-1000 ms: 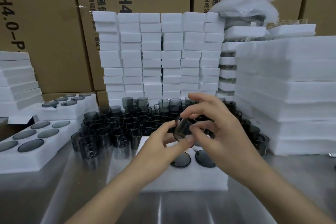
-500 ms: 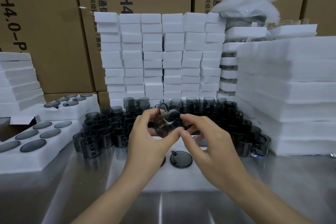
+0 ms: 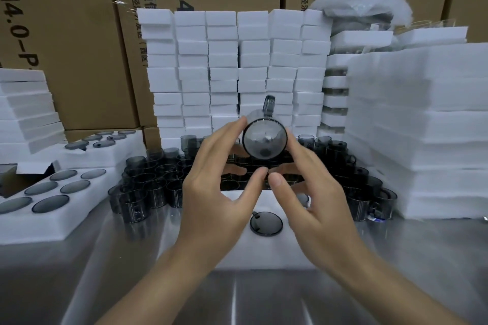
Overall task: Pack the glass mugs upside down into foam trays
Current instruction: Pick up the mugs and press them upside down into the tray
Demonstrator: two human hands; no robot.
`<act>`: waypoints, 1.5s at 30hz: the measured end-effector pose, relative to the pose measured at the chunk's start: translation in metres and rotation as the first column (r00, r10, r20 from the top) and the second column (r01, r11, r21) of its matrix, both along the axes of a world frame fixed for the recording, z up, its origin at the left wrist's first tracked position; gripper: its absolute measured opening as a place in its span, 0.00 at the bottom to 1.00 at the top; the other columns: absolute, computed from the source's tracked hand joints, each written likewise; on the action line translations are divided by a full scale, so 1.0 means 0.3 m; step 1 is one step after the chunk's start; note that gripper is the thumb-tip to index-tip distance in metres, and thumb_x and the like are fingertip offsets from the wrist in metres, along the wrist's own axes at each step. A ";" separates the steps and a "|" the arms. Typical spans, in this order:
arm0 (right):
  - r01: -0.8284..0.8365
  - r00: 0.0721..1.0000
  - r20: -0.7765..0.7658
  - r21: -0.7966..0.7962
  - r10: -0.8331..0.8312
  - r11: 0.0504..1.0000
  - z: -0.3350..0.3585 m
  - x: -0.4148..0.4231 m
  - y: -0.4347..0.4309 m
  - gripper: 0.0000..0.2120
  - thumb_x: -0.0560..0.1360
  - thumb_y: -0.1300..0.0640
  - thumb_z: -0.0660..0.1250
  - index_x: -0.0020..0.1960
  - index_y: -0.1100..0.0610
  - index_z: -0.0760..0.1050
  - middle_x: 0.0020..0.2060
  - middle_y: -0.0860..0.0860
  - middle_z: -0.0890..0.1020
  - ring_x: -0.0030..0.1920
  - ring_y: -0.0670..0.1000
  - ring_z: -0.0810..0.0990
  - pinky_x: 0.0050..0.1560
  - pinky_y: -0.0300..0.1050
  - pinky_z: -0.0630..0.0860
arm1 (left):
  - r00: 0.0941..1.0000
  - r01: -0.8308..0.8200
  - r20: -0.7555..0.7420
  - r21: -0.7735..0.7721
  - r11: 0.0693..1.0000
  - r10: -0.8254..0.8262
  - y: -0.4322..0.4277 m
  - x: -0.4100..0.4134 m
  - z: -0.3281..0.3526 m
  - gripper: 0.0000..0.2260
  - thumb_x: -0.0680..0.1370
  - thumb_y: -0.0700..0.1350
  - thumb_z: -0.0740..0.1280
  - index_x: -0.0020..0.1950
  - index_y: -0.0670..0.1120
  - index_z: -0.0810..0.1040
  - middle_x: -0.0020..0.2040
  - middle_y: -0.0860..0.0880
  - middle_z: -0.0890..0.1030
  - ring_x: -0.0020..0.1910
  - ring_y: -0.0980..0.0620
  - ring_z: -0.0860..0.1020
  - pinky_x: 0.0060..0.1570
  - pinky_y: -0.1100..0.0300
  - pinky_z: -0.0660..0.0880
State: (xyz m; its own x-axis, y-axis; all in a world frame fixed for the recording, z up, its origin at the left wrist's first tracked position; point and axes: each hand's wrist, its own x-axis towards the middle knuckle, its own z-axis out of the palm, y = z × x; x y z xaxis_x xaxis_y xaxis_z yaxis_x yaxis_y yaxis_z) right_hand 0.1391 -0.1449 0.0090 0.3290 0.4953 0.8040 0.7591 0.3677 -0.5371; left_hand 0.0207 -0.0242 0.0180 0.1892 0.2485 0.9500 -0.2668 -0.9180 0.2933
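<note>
glass mug (image 3: 264, 138) held up in the air above the foam tray (image 3: 237, 253), on its side, round end facing the camera, handle up. left hand (image 3: 211, 192) and right hand (image 3: 319, 200) grip it between them, fingers curved against its two sides, thumbs nearly meeting below. one upside-down mug (image 3: 266, 224) sits in the tray. loose mugs (image 3: 148, 179) crowd the steel table (image 3: 132, 285) behind. filled tray (image 3: 66, 221) on the left, foam block stacks (image 3: 237, 60) and cardboard boxes (image 3: 66, 34) at the back.
</note>
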 end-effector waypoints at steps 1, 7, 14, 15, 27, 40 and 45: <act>0.007 1.000 0.022 0.018 -0.008 1.000 0.008 -0.003 -0.004 0.31 0.85 0.51 0.65 0.86 0.50 0.60 0.70 0.39 0.76 0.70 0.48 0.78 0.57 0.33 0.78 | 1.000 0.024 0.010 0.016 1.000 -0.024 -0.003 0.000 0.000 0.30 0.79 0.39 0.75 0.80 0.45 0.72 0.75 0.55 0.76 0.75 0.48 0.75 0.68 0.45 0.79; -0.008 0.999 0.054 0.071 0.004 0.997 0.043 -0.030 -0.033 0.33 0.84 0.47 0.61 0.87 0.49 0.57 0.65 0.43 0.76 0.62 0.53 0.80 0.50 0.40 0.81 | 0.991 0.135 0.010 0.104 0.985 -0.136 -0.018 -0.003 0.002 0.31 0.82 0.34 0.72 0.83 0.40 0.66 0.77 0.45 0.76 0.75 0.42 0.77 0.65 0.39 0.80; 0.026 0.995 0.092 0.054 -0.031 0.998 0.047 -0.035 -0.040 0.33 0.85 0.47 0.61 0.87 0.52 0.57 0.59 0.42 0.76 0.60 0.52 0.78 0.53 0.37 0.78 | 0.989 0.146 0.027 0.076 0.986 -0.148 -0.031 -0.006 0.004 0.31 0.82 0.35 0.72 0.83 0.41 0.66 0.77 0.44 0.76 0.74 0.40 0.78 0.64 0.46 0.82; 0.022 0.996 0.091 0.039 -0.025 0.999 0.046 -0.035 -0.039 0.32 0.85 0.48 0.61 0.86 0.51 0.57 0.60 0.42 0.76 0.61 0.51 0.78 0.54 0.37 0.78 | 0.991 0.130 0.033 0.080 0.988 -0.133 -0.032 -0.008 0.006 0.31 0.81 0.35 0.72 0.83 0.40 0.67 0.78 0.45 0.75 0.74 0.40 0.77 0.63 0.50 0.82; 0.042 0.994 0.102 -0.037 -0.038 0.998 0.029 -0.029 -0.022 0.29 0.86 0.47 0.61 0.86 0.49 0.60 0.62 0.44 0.78 0.62 0.51 0.79 0.57 0.31 0.74 | 0.993 0.112 0.039 -0.043 0.993 -0.110 -0.051 -0.009 0.020 0.31 0.79 0.37 0.73 0.81 0.44 0.70 0.74 0.50 0.73 0.66 0.47 0.80 0.53 0.66 0.81; 0.087 0.934 0.347 -0.001 -0.081 0.996 0.014 -0.028 -0.028 0.27 0.86 0.45 0.61 0.84 0.49 0.65 0.75 0.42 0.69 0.73 0.48 0.73 0.61 0.47 0.81 | 0.921 0.366 0.056 -0.461 0.808 -0.385 -0.033 -0.005 0.036 0.20 0.74 0.44 0.80 0.64 0.52 0.78 0.58 0.54 0.85 0.57 0.48 0.87 0.56 0.52 0.84; 0.098 0.919 0.379 0.054 -0.111 0.994 0.017 -0.032 -0.033 0.23 0.84 0.50 0.65 0.79 0.50 0.73 0.77 0.47 0.71 0.72 0.50 0.75 0.61 0.46 0.81 | 0.962 0.224 -0.035 -0.456 0.861 -0.269 0.000 -0.002 0.030 0.23 0.72 0.45 0.85 0.60 0.53 0.77 0.56 0.58 0.85 0.59 0.57 0.84 0.56 0.64 0.78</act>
State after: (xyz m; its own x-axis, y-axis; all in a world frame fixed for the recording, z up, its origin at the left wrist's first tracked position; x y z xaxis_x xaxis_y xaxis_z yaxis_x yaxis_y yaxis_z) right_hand 0.1295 -0.1548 0.0140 0.0430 0.4459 0.8940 0.9389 0.2878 -0.1887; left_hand 0.0201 -0.0241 0.0271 0.3830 0.5729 0.7246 -0.4179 -0.5921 0.6890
